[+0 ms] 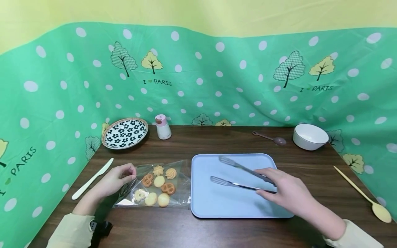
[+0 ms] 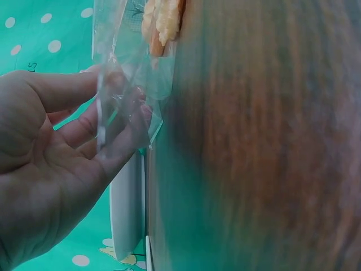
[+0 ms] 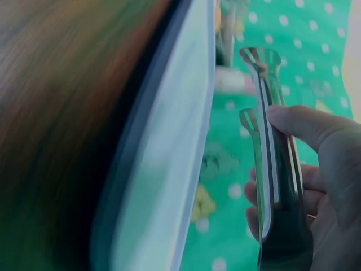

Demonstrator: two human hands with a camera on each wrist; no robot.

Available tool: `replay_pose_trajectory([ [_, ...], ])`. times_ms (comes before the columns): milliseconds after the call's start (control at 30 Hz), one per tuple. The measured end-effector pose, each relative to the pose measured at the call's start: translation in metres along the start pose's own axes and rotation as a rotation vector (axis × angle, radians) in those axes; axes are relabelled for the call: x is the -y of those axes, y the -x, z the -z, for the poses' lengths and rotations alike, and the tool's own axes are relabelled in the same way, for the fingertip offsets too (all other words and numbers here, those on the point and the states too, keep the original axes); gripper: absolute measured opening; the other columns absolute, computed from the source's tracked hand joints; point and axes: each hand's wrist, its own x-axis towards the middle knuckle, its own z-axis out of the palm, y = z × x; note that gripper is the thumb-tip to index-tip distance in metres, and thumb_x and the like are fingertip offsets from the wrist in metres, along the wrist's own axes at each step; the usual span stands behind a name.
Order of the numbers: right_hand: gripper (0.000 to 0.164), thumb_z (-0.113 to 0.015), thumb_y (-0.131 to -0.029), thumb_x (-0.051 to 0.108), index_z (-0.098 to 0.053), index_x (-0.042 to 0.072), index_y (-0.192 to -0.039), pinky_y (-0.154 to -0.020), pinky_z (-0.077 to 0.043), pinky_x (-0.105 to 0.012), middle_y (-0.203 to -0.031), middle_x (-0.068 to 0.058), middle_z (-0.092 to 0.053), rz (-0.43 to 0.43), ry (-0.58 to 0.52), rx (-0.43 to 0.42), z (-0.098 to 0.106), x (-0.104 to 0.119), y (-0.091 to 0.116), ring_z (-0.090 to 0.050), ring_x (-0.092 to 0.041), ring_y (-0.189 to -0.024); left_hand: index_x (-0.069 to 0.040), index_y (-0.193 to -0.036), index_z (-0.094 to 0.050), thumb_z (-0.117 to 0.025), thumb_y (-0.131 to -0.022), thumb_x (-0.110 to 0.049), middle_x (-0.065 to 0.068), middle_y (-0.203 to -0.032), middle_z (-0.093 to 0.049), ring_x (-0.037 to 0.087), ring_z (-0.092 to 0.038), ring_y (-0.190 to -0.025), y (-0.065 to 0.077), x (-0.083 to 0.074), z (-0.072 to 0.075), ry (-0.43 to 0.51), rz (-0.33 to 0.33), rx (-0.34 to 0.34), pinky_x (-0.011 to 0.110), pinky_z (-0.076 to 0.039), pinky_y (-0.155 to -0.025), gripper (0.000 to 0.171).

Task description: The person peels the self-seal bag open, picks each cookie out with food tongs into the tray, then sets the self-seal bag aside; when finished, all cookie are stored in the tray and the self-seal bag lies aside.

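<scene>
A clear plastic bag (image 1: 182, 187) of assorted cookies (image 1: 159, 181) lies on the left half of the table, some round, some pretzel-shaped, some swirled. My left hand (image 1: 115, 179) pinches the bag's left edge, and the left wrist view shows crumpled film (image 2: 113, 124) between thumb and fingers. My right hand (image 1: 291, 193) grips metal tongs (image 1: 245, 168) over a light blue tray (image 1: 214, 203). The tongs' two arms are spread, their slotted tips pointing left toward the bag, with nothing between them. In the right wrist view the thumb lies along one arm of the tongs (image 3: 276, 169).
A white knife (image 1: 93, 179) lies left of my left hand. Along the back stand a flower-patterned plate (image 1: 125, 133), a pink-topped shaker (image 1: 163, 127), a brown spoon (image 1: 279, 141) and a white bowl (image 1: 310, 137). A pale yellow spoon (image 1: 380, 212) lies at the right edge.
</scene>
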Motion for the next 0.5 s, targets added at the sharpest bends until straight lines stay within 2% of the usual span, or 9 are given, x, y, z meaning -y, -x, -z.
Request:
replay_pose_trajectory([
  [67, 0.051, -0.082, -0.07, 0.037, -0.064, 0.026, -0.116, -0.066, -0.052, -0.035, -0.109, 0.007, -0.067, 0.042, -0.012, 0.012, -0.006, 0.01, -0.006, -0.064, -0.011, -0.094, -0.016, -0.086, -0.056, -0.062, -0.09, -0.01, 0.0, -0.085, -0.059, 0.016, -0.055, -0.084, 0.001, 0.001, 0.0, -0.002, 0.0, -0.004, 0.03, -0.044, -0.075, 0.01],
  [233, 0.044, -0.079, -0.073, 0.039, -0.066, 0.028, -0.113, -0.074, -0.053, -0.033, -0.107, 0.012, -0.067, 0.1, -0.047, 0.07, -0.024, 0.031, -0.022, -0.063, -0.006, -0.096, -0.014, -0.087, -0.056, -0.063, -0.09, -0.01, -0.001, -0.085, -0.059, 0.017, -0.055, -0.085, 0.003, 0.002, 0.0, 0.01, -0.003, -0.006, 0.029, -0.044, -0.074, 0.008],
  [500, 0.038, -0.076, -0.078, 0.039, -0.066, 0.026, -0.112, -0.073, -0.053, -0.033, -0.106, 0.011, -0.068, 0.177, -0.043, 0.114, -0.046, 0.059, -0.044, -0.064, -0.008, -0.097, -0.015, -0.087, -0.056, -0.062, -0.09, -0.01, -0.001, -0.086, -0.059, 0.017, -0.056, -0.086, 0.001, 0.002, 0.0, 0.018, -0.005, 0.006, 0.03, -0.044, -0.075, 0.008],
])
